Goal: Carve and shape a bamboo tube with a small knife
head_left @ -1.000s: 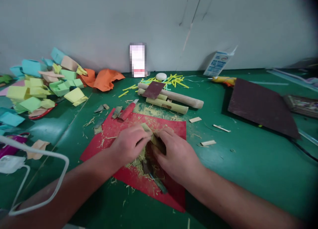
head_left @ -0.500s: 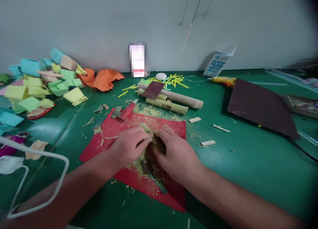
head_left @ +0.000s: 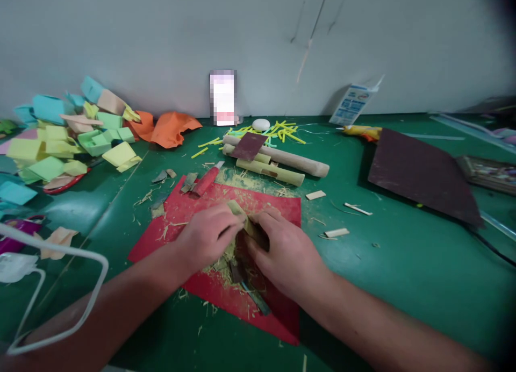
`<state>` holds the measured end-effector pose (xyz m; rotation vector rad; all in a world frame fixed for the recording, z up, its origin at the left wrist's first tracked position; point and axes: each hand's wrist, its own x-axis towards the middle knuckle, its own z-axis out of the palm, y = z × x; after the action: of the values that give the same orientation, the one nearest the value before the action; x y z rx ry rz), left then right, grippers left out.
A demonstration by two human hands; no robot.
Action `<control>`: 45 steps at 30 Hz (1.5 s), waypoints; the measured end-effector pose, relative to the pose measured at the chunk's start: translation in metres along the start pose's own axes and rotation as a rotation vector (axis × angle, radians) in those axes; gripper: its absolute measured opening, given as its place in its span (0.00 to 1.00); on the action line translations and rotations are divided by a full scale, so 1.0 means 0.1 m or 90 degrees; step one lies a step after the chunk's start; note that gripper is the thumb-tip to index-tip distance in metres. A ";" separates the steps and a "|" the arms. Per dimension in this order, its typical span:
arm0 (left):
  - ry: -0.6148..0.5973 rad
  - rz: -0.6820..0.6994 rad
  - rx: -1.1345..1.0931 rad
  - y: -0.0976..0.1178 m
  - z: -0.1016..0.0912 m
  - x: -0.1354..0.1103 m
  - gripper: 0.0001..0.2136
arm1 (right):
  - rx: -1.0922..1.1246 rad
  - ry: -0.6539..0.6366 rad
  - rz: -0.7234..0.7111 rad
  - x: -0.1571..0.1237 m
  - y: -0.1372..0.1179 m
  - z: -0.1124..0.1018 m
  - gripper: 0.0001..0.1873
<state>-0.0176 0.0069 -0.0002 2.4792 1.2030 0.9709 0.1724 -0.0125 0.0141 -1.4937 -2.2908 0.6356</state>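
My left hand [head_left: 209, 232] is closed, thumb and fingers pinching a pale greenish bamboo piece [head_left: 235, 207] whose end juts up past the fingertips. Close against it, my right hand [head_left: 286, 248] wraps its fingers and thumb round the tan lower part of what looks like the same piece; the fingers hide where the parts meet. Both hands are over a red sheet [head_left: 278, 313], strewn with shavings and yellowish dust. Beneath them lie dark bamboo scraps [head_left: 256, 298]. A red utility knife [head_left: 206, 180] rests at the sheet's far edge, its blade showing.
Behind the hands lie a wooden rod [head_left: 298, 163], a notched bamboo tube [head_left: 288, 174] and a small brown sandpaper square [head_left: 249, 146]. Folded coloured papers [head_left: 52, 154] pile up at left. A large dark sheet [head_left: 419, 178] lies right. A white cable [head_left: 91, 302] crosses my left forearm.
My left hand has shifted very slightly, and a little more of the bamboo piece shows between the hands. Both hands keep their hold; the things on the table stay put.
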 end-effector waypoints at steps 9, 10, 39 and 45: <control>-0.009 0.009 0.002 0.01 0.00 0.00 0.07 | 0.004 0.003 -0.008 0.01 0.00 0.00 0.05; 0.001 0.001 0.008 0.00 0.00 0.00 0.07 | 0.002 0.002 -0.007 0.01 0.00 -0.01 0.06; 0.032 -0.024 0.000 -0.12 -0.04 0.01 0.08 | 0.008 -0.008 0.011 0.04 0.05 -0.03 0.08; 0.016 -0.058 -0.003 -0.10 -0.07 0.02 0.09 | 0.006 -0.007 0.014 0.03 0.05 -0.04 0.08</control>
<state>-0.0274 0.0139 0.0017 2.3930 1.3079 0.9833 0.1769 -0.0079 0.0146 -1.5161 -2.2790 0.6618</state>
